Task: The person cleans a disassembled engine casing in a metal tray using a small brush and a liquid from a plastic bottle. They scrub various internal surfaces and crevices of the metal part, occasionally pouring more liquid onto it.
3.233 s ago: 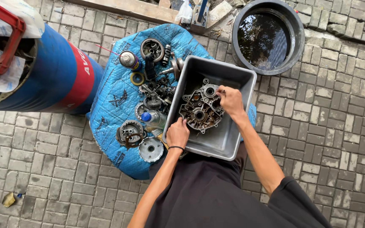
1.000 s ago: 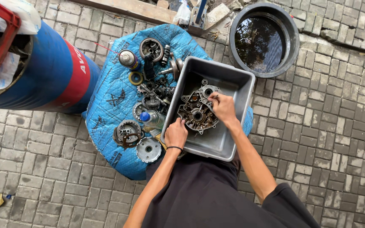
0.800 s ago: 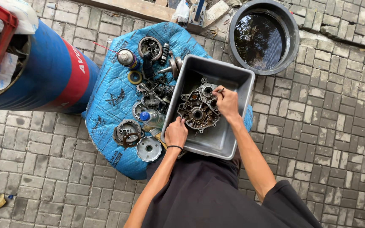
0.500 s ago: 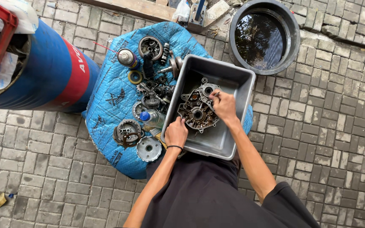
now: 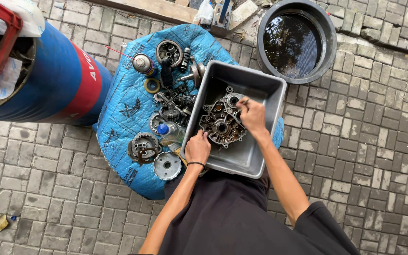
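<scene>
Far left there's a big blue drum (image 5: 57, 80) with a red band, lying on the brick paving. Next to it a blue tarp (image 5: 123, 108) is spread out and covered in greasy bits: a spray can (image 5: 143, 64), gears (image 5: 168, 112), a round clutch-looking part (image 5: 144, 145) and a silvery disc (image 5: 167, 165) near the front edge. The grey plastic tub (image 5: 256, 158) sits on the tarp's right side with an engine case half (image 5: 221, 123) lying flat inside it. The left hand (image 5: 198, 147) is curled over the tub's near-left rim, fingertips right at the casing's edge. The right hand (image 5: 252, 114) is pinched shut on something small and thin at the casing's upper right; can't tell what exactly. Back right there's a round black basin (image 5: 329, 42) of dark liquid.
</scene>
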